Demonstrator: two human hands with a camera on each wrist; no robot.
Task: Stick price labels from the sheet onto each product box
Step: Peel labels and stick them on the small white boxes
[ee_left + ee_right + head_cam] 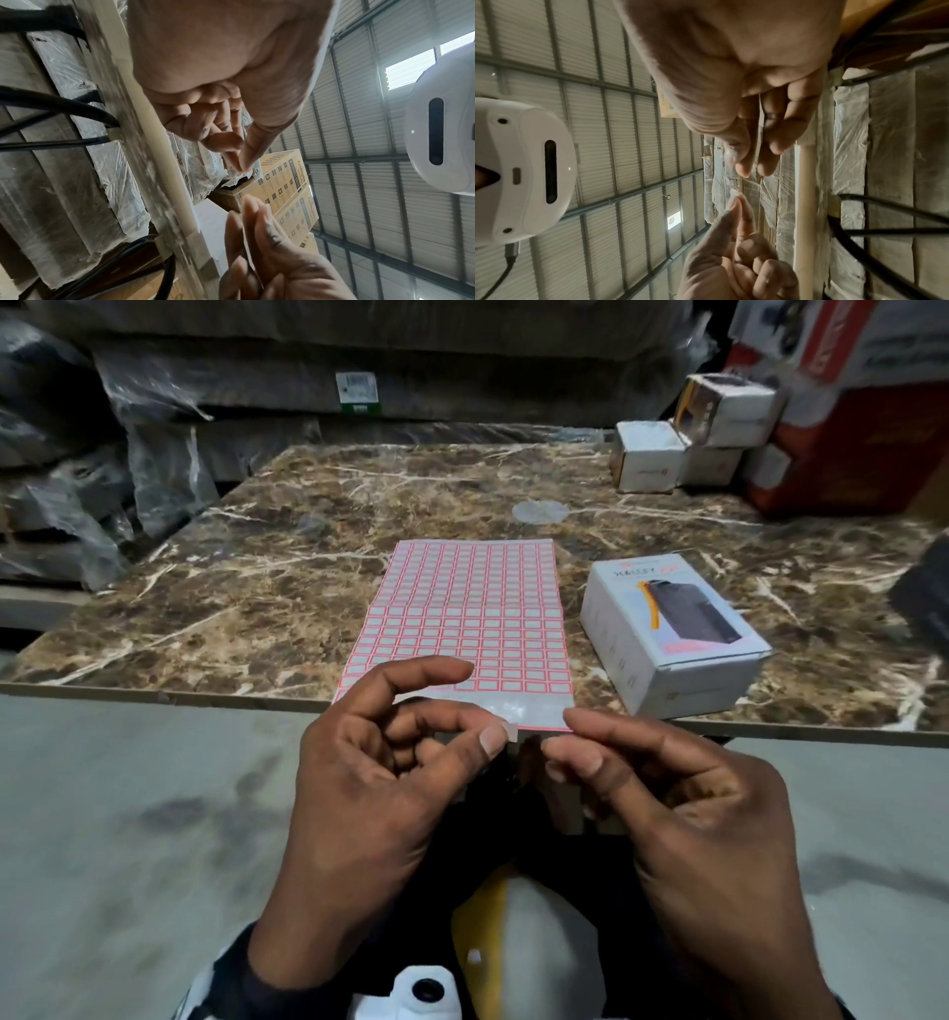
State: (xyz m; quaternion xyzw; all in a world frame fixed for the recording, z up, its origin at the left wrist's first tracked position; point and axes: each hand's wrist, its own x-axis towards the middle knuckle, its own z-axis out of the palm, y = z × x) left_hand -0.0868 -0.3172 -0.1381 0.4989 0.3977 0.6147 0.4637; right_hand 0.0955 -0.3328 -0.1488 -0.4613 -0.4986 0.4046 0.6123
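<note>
Two bare hands raised just short of the near edge of a brown marble-patterned table [246, 567], fingertips almost meeting. On the left: plastic-wrapped bundles [102, 469] stacked past the table's left edge. Left hand [369, 793], fingers curled, thumb and a fingertip pinched on one small peeled label [512, 730], white with a faint red edge, sticking out from the thumb tip toward the right hand; same pinch seen from the right wrist view, the label [732, 190] a pale sliver at the fingertips. At centre, beyond the hands: label sheet [462, 618] flat on the table, a grid of small red-bordered stickers, its near strip bare of labels and overhanging the table edge just behind the fingertips. Held label thus off the sheet, in the air, just in front of that bare strip. Further right: right hand [688, 809], fingers loosely bent and spread, index finger stretched toward the label, its tip very close; whether touching, cannot tell. Nothing gripped in it. Right of the sheet and near it, not touching: a white product box [672, 634] lying flat on the table, printed with a dark device and an orange stripe, well apart from the pinched label. At the far right corner: several small white boxes [688, 444] stacked together, beside a large red carton [862, 444].
</note>
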